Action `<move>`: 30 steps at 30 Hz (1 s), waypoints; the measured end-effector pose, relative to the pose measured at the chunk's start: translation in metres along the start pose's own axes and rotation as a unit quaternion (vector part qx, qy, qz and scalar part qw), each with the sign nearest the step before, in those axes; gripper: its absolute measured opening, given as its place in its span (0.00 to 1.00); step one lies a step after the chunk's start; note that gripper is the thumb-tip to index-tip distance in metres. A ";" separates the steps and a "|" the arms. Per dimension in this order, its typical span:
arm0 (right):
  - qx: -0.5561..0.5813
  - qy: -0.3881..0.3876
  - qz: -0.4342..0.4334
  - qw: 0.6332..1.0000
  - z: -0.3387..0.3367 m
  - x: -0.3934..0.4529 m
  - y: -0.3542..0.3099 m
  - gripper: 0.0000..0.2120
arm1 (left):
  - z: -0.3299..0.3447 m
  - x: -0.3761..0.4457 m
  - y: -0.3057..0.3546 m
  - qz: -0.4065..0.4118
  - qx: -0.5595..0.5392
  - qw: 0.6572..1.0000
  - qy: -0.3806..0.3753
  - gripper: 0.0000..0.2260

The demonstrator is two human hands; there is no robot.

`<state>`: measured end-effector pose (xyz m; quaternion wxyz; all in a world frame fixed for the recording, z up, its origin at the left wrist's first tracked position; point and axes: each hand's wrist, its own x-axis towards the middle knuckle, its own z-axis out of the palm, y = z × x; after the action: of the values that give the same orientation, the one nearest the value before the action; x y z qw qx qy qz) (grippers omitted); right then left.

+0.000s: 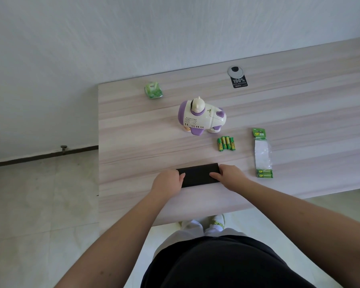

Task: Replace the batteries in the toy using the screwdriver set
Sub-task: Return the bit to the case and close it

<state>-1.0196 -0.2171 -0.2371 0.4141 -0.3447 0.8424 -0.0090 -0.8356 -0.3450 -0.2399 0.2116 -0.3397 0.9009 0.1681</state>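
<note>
A flat black screwdriver set case (198, 175) lies closed near the table's front edge. My left hand (168, 181) grips its left end and my right hand (229, 176) grips its right end. Beyond it stands a white and purple toy (202, 117) with a small figure on top. Several loose green batteries (226, 143) lie side by side to the toy's right front. A battery blister pack (262, 154), mostly emptied, lies at the right with two batteries left in its lower end.
The pale wood-grain table (133, 142) ends at its left edge near x 530. A green packet (153, 90) sits at the back left. A round cable grommet (235, 71) with a black label is at the back. Tiled floor lies left and below.
</note>
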 end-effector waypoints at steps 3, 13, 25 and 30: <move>0.005 -0.003 0.005 1.000 -0.001 0.000 -0.002 0.19 | -0.001 0.002 -0.002 0.004 0.013 1.000 -0.003 0.20; -0.004 -0.009 0.026 1.000 -0.008 -0.002 -0.013 0.19 | 0.005 0.001 -0.009 -0.030 -0.039 0.999 -0.009 0.21; 0.120 0.027 0.039 0.992 0.004 -0.009 -0.038 0.11 | 0.012 -0.004 -0.031 0.161 -0.034 0.977 0.135 0.22; 0.160 0.036 0.039 0.986 0.001 -0.006 -0.055 0.14 | 0.022 -0.006 -0.031 0.151 0.019 0.985 0.085 0.25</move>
<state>-0.9851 -0.2548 -0.2169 0.4335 -0.2405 0.8571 -0.1397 -0.8040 -0.3541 -0.2602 0.1130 -0.2085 0.9597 0.1510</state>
